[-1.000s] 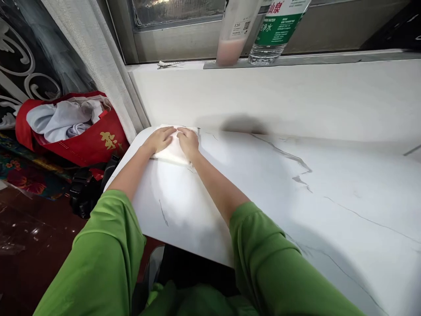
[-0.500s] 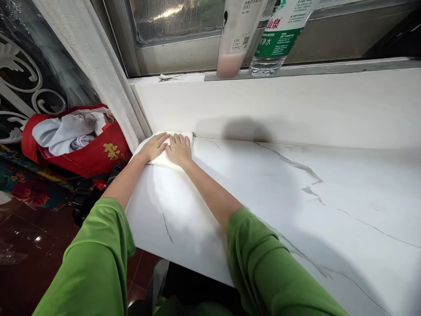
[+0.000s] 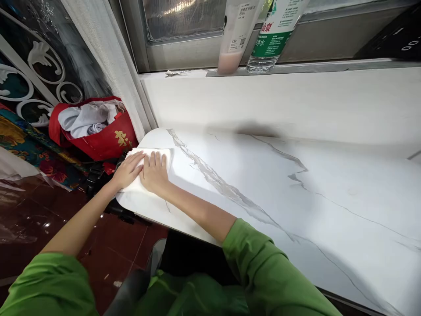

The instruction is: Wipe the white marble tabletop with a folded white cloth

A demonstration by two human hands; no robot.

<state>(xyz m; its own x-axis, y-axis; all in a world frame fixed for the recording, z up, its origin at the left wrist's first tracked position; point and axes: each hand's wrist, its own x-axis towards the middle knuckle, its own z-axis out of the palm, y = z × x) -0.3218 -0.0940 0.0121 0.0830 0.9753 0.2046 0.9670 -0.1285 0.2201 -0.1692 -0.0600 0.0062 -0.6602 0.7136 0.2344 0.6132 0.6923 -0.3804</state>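
Both arms reach out to the left end of a white marble-patterned table (image 3: 263, 175). Flat on a folded white cloth (image 3: 136, 186) lies my left hand (image 3: 128, 171), its fingers stretched out. Beside it my right hand (image 3: 153, 172) also presses flat on the cloth, fingers extended and slightly spread. The two hands nearly meet at the thumbs. Under them the cloth rests by the rounded left edge of the tabletop, partly covered by the palms.
A red bag (image 3: 98, 145) stuffed with pale cloth stands past the table's left end, beside a white curtain (image 3: 98, 52). On the window ledge are a tube with pink contents (image 3: 230, 52) and a green-labelled water bottle (image 3: 272, 44). A white wall (image 3: 296, 105) backs the table.
Both hands and the cloth have moved from the back left corner by the wall toward me and left along the table's end. The view has shifted slightly.
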